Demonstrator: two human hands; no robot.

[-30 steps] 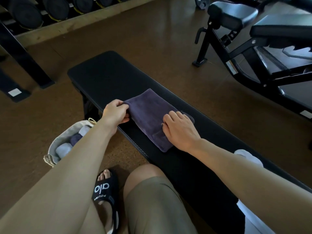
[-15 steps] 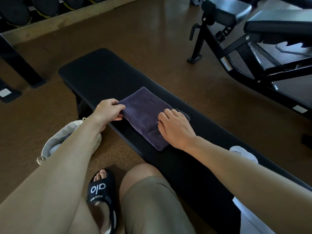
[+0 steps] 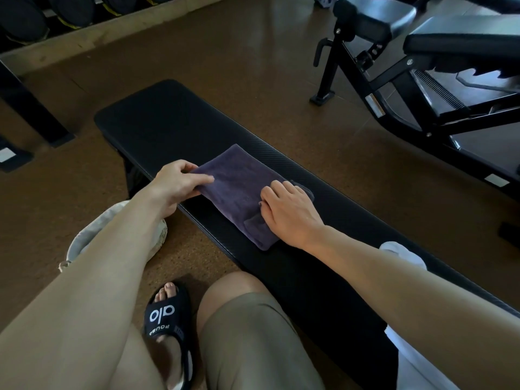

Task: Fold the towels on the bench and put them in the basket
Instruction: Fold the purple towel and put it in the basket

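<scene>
Soft cloth towel [image 3: 239, 190], matt textured bench [image 3: 168, 119]

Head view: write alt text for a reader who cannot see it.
A person's left hand pinches one end of a folded purple towel lying on a black bench, while the right hand rests on its other end. A cloth basket sits on the floor beside the bench.

Dim, warm light here; the floor [image 3: 253, 52] beyond the bench [image 3: 168, 119] catches a soft sheen. The bench reads near-black, detail lost. Wide-angle bending shows toward the edges; focus slightly soft.
</scene>
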